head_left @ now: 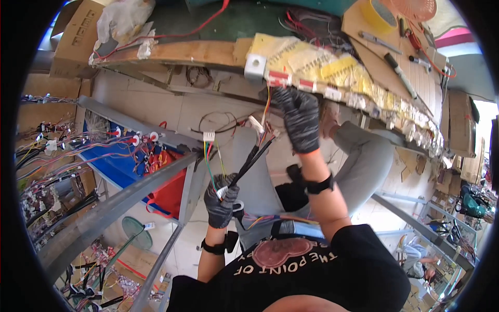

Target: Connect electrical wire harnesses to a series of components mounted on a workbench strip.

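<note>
Both my hands wear dark grey knitted gloves. My left hand (221, 200) is closed round a wire harness (248, 167) with black sleeved legs. From its fingers, thin green, red and yellow wires rise to a white plug connector (209, 136). Up at the bench edge, my right hand (300, 117) has its fingers bent against a row of red and white connector blocks (279, 78). Orange and red wires (268, 104) hang down beside its fingertips toward a white connector (255, 124). What those fingertips pinch, if anything, is hidden.
A wooden bench edge (208, 51) carries yellow labels (338, 67). Pens, a marker (392, 63) and a yellow tape roll (378, 15) lie at the right. Left stand a metal frame (130, 192), a blue tray (112, 165) and hanging harnesses (57, 156). My legs (366, 156) are beneath the bench.
</note>
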Motion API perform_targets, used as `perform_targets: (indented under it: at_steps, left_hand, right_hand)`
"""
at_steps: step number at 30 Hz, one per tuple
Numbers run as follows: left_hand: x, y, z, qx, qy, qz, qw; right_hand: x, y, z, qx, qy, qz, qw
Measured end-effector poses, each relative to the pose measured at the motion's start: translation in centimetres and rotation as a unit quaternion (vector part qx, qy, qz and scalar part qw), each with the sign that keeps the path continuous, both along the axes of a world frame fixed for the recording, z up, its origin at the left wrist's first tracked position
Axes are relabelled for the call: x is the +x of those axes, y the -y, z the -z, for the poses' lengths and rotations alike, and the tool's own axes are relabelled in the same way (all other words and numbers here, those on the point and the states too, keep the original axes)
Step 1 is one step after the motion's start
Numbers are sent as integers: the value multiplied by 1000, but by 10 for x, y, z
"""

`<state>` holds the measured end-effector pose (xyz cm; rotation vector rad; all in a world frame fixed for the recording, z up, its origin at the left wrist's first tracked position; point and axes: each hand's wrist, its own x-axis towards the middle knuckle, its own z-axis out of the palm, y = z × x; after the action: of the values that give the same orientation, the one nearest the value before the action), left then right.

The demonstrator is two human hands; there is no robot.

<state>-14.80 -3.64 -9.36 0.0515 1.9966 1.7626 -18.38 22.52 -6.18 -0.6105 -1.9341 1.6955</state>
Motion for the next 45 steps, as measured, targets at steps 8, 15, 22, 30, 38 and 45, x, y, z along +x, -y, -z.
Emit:
perform_targets:
  at_steps: [8, 15, 22, 30, 38, 45]
  left_hand:
    - [17, -10, 8, 99, 23, 17, 995]
    - [25, -61, -8, -38, -76, 16, 996]
    - [25, -87, -7, -55, -92, 0, 994]
    - [22, -90, 0, -12, -115, 18, 993]
    - [19, -97, -4, 2, -98, 18, 995]
    - [20, -106, -13, 37, -41, 4, 998]
  right_hand:
    - [52, -7, -6, 436, -10, -159, 886]
    - [52, 16, -26, -268, -24, -3, 963]
    - [43, -1, -7, -162, -42, -16, 986]
    - [35, -10, -14, -125, -18, -17, 992]
    - [32, -15, -20, -111, -35, -6, 993]
    - [34, -18, -22, -76, -16, -2, 997]
